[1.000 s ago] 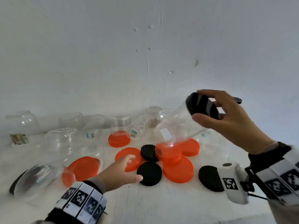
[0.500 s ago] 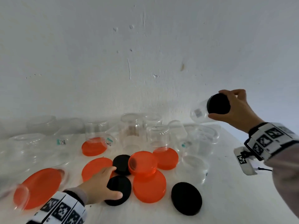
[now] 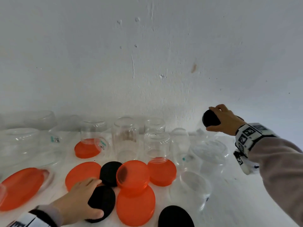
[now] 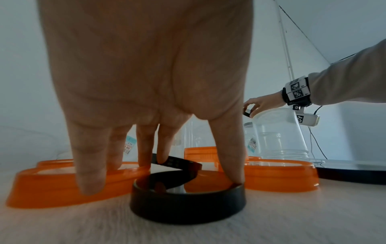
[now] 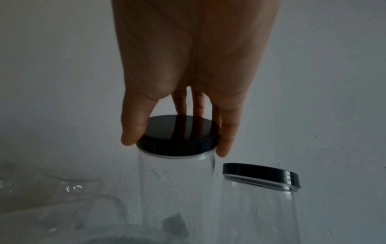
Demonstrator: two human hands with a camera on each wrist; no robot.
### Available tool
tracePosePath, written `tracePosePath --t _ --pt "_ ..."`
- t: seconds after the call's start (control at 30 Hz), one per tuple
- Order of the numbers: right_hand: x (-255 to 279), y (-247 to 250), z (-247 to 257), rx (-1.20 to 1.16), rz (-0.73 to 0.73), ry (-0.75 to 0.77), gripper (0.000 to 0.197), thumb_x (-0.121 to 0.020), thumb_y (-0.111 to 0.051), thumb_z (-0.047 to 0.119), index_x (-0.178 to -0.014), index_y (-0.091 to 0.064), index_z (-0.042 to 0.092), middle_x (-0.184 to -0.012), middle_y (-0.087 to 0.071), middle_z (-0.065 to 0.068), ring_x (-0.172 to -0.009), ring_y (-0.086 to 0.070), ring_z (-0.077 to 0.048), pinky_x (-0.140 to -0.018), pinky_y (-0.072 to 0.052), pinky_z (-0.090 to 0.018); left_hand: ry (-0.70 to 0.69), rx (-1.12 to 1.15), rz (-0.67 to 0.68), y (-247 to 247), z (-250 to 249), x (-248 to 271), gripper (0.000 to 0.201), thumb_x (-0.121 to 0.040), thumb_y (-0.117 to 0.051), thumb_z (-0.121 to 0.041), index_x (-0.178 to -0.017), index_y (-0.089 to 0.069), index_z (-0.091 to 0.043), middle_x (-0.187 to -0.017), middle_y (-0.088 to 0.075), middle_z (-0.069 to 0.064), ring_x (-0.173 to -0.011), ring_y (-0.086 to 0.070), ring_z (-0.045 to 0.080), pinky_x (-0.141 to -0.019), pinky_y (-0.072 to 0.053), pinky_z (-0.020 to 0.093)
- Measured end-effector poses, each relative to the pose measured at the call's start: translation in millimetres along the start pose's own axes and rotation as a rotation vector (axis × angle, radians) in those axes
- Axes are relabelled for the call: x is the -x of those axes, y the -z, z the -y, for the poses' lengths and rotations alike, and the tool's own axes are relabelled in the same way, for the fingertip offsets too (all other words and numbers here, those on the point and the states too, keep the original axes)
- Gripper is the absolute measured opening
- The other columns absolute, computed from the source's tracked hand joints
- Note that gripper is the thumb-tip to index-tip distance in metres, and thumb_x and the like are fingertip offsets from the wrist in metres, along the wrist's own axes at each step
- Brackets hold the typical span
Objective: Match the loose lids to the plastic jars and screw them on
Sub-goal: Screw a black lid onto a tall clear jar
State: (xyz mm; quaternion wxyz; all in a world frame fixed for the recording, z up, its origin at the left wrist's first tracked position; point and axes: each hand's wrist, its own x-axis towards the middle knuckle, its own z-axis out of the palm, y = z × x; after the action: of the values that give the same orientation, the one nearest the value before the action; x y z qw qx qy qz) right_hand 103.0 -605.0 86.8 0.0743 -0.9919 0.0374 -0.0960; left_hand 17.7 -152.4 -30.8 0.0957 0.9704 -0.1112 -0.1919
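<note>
My left hand [image 3: 98, 197] reaches over a loose black lid [image 3: 102, 202] at the front of the table. Its thumb pinches the near rim and its fingers [image 3: 88, 183] curl over the far edge. The left wrist view shows this lid [image 4: 188, 203] lying open side up, thumb on its right rim. My right hand [image 3: 213, 118] grips the black lid [image 3: 209, 122] of a clear jar at the far right by the wall. In the right wrist view that capped jar [image 5: 175, 189] hangs from my fingertips [image 5: 224, 148] beside a second capped jar [image 5: 261, 176].
Several orange lids [image 3: 134, 176] and two more black lids [image 3: 109, 173] [image 3: 175, 217] lie overlapping in front. Several clear jars [image 3: 125, 138] stand upside down behind them along the wall. A wide clear tub [image 3: 209, 154] sits below my right arm.
My right hand has carried the capped jar from above the lids out to the far right near the wall. My left hand has slid onto the front black lid and closed round it.
</note>
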Motion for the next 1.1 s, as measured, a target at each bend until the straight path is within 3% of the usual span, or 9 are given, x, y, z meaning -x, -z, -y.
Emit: tracePosePath --t 0.17,0.3,0.4,0.53,0.67,0.87,0.97,1.03,1.1 --pt "-22.4 -6.6 -0.1 0.01 0.094 -0.007 0.077 -0.083 -0.071 0.037 -0.143 -0.03 0.01 -0.139 -0.032 -0.012 -0.123 -0.041 -0.036 -0.101 -0.038 -0.043 0.014 0.003 0.0 -5.9 6.8 -5.1 0.087 -0.08 -0.058 -0.054 -0.149 -0.012 -0.029 -0.156 0.0 -0.004 -0.145 -0.005 0.018 -0.118 -0.013 0.031" --pt "-32.9 -10.0 2.2 0.003 0.113 -0.025 0.06 -0.086 -0.068 0.035 -0.129 -0.039 0.005 -0.129 -0.042 -0.014 -0.109 -0.049 -0.03 -0.086 -0.041 -0.035 0.007 0.022 0.0 -10.6 12.0 -7.3 0.09 -0.08 -0.059 -0.058 -0.15 -0.011 -0.029 -0.156 0.003 -0.005 -0.146 -0.002 0.018 -0.119 -0.011 0.033" --pt "-38.4 -6.8 5.6 0.057 0.126 -0.026 0.055 -0.09 -0.063 0.036 -0.129 -0.041 0.005 -0.128 -0.044 -0.015 -0.101 -0.049 -0.027 -0.079 -0.037 -0.03 0.008 0.037 -0.004 -13.1 13.2 -7.3 0.09 -0.08 -0.058 -0.058 -0.15 -0.009 -0.03 -0.157 0.006 -0.006 -0.146 0.001 0.017 -0.118 -0.009 0.032" --pt "-42.6 -5.0 7.0 0.158 0.202 -0.042 0.056 -0.096 -0.051 0.04 -0.139 -0.038 0.007 -0.136 -0.041 -0.016 -0.118 -0.048 -0.031 -0.094 -0.04 -0.034 0.011 0.033 -0.013 -14.2 11.2 -5.9 0.086 -0.081 -0.057 -0.055 -0.149 -0.01 -0.031 -0.157 0.006 -0.005 -0.146 0.001 0.016 -0.116 -0.009 0.028" --pt "-36.2 -1.8 10.2 0.251 0.27 -0.036 0.055 -0.098 -0.044 0.044 -0.14 -0.037 0.008 -0.144 -0.037 -0.012 -0.127 -0.043 -0.026 -0.098 -0.034 -0.031 -0.002 0.042 -0.039 -10.8 4.4 -0.2 0.081 -0.084 -0.056 -0.053 -0.149 -0.013 -0.032 -0.157 0.004 -0.007 -0.146 -0.002 0.014 -0.116 -0.011 0.027" --pt "-10.7 8.2 22.6 0.285 0.322 0.049 0.071 -0.095 -0.044 0.053 -0.148 -0.024 0.01 -0.157 -0.021 -0.004 -0.135 -0.036 -0.023 -0.109 -0.028 -0.033 -0.06 0.093 -0.284 7.9 -23.5 10.6 0.054 -0.088 -0.055 -0.051 -0.136 -0.037 -0.035 -0.138 -0.029 -0.019 -0.125 -0.03 -0.003 -0.105 -0.024 0.013" --pt "12.6 9.9 38.4 0.177 0.386 0.098 0.088 -0.082 -0.046 0.071 -0.149 -0.026 0.019 -0.154 -0.028 0.004 -0.138 -0.033 -0.015 -0.112 -0.023 -0.031 -0.134 0.101 -0.353 18.3 -52.3 10.8 0.049 -0.088 -0.054 -0.052 -0.132 -0.04 -0.037 -0.129 -0.035 -0.024 -0.114 -0.034 -0.008 -0.099 -0.029 0.009" --pt "31.3 8.0 46.7 0.106 0.545 0.093 0.11 -0.057 -0.046 0.089 -0.149 -0.025 0.032 -0.151 -0.033 0.012 -0.137 -0.032 -0.011 -0.114 -0.022 -0.034 -0.212 0.111 -0.324 21.9 -75.3 8.1 0.051 -0.088 -0.052 -0.054 -0.134 -0.038 -0.037 -0.131 -0.033 -0.026 -0.116 -0.036 -0.007 -0.095 -0.029 0.008" --pt "47.9 4.2 49.3 0.078 0.681 0.09 0.127 -0.038 -0.051 0.096 -0.148 -0.019 0.041 -0.151 -0.03 0.017 -0.139 -0.03 -0.009 -0.116 -0.021 -0.036 -0.278 0.116 -0.285 22.2 -99.0 3.1 0.055 -0.089 -0.052 -0.053 -0.138 -0.035 -0.035 -0.134 -0.03 -0.025 -0.124 -0.034 -0.004 -0.098 -0.026 0.009"
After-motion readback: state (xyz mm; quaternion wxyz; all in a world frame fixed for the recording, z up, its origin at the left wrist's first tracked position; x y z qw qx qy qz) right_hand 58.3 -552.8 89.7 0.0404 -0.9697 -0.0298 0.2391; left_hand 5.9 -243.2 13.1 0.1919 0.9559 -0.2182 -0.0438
